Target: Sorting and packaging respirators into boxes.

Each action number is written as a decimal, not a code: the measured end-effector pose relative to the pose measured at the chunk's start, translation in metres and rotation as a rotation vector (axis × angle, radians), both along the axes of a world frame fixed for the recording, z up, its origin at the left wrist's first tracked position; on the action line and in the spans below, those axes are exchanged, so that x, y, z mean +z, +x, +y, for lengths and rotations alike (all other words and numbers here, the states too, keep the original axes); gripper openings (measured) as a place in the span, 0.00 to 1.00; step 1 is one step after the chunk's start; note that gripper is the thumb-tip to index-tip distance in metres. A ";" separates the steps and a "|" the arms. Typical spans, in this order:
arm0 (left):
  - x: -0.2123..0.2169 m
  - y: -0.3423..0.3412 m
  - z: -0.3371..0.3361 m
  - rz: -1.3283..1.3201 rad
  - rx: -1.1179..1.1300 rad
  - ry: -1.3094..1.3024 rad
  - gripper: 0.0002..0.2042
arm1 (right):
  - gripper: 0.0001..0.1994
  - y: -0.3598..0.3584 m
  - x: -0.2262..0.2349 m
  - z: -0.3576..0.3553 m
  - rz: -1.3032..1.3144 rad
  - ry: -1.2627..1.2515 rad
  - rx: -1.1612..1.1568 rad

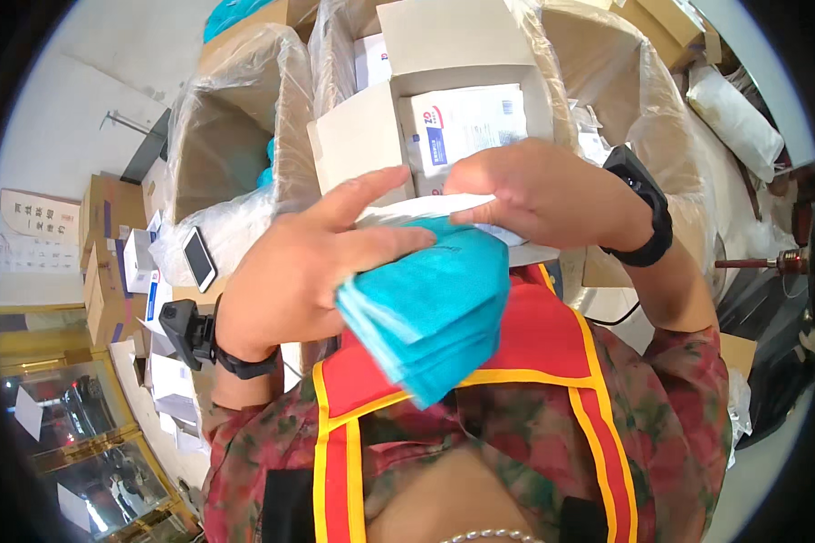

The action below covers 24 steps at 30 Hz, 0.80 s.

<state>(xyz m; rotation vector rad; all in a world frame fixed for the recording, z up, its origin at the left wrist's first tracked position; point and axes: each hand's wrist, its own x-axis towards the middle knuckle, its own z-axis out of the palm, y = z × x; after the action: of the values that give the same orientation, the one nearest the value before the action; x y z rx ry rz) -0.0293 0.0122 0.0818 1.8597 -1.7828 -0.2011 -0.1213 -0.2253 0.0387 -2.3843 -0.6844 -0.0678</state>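
Note:
A stack of teal folded cloth pieces, which look like flat-fold face masks (435,308), is in front of my chest. My left hand (290,258) is closed on its upper left side, with the forefinger reaching toward the box. At the stack's far end shows the edge of a white bag (426,208). My right hand (543,195) pinches that edge between thumb and fingers. How far the masks sit inside the bag is hidden. Just beyond my hands, an open cardboard box (457,41) holds white printed packets (471,127).
Large plastic-lined cartons stand at the left (235,136) and right (616,81) of the box; teal pieces lie in the left one. A phone (199,258) rests on the left. Small white boxes (139,261) and a glass cabinet (81,407) are farther left.

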 end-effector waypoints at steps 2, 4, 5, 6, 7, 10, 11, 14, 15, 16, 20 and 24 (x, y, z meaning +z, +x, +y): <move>-0.008 -0.003 -0.001 -0.038 0.015 0.156 0.20 | 0.09 0.002 0.000 0.008 -0.080 -0.101 0.014; -0.015 -0.008 -0.002 -0.071 0.023 0.312 0.24 | 0.08 0.002 -0.007 0.013 -0.228 -0.143 0.050; -0.017 -0.010 -0.003 -0.122 0.033 0.317 0.23 | 0.08 0.000 -0.007 0.014 -0.222 -0.142 0.057; -0.019 -0.011 -0.004 -0.174 0.039 0.322 0.23 | 0.10 -0.002 -0.005 0.013 -0.265 -0.213 0.013; -0.020 -0.011 -0.004 -0.173 0.031 0.288 0.22 | 0.14 -0.003 -0.003 0.013 -0.308 -0.284 -0.032; -0.021 -0.010 -0.006 -0.182 0.013 0.317 0.23 | 0.06 -0.009 0.005 0.022 -0.297 -0.314 -0.071; -0.020 -0.010 -0.006 -0.179 0.012 0.316 0.23 | 0.06 -0.011 0.009 0.022 -0.294 -0.315 -0.070; -0.015 -0.011 -0.005 -0.198 0.024 0.359 0.23 | 0.06 -0.016 0.016 0.014 -0.248 -0.438 -0.055; -0.015 -0.011 -0.003 -0.204 0.041 0.321 0.23 | 0.06 -0.020 0.017 0.011 -0.285 -0.455 -0.052; -0.015 -0.012 -0.001 -0.210 0.058 0.284 0.24 | 0.07 -0.022 0.017 0.009 -0.323 -0.472 -0.050; -0.014 -0.013 0.002 -0.193 0.021 0.318 0.24 | 0.07 -0.035 0.015 0.012 -0.318 -0.397 -0.053; -0.020 -0.013 0.009 -0.208 0.039 0.209 0.25 | 0.07 -0.049 0.028 0.012 -0.164 -0.292 -0.055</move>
<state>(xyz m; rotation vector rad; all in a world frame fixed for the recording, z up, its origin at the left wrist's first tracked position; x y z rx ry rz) -0.0419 0.0214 0.0619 2.1277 -1.9237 -0.1916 -0.1698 -0.2131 0.0667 -2.7009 -0.7473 -0.2011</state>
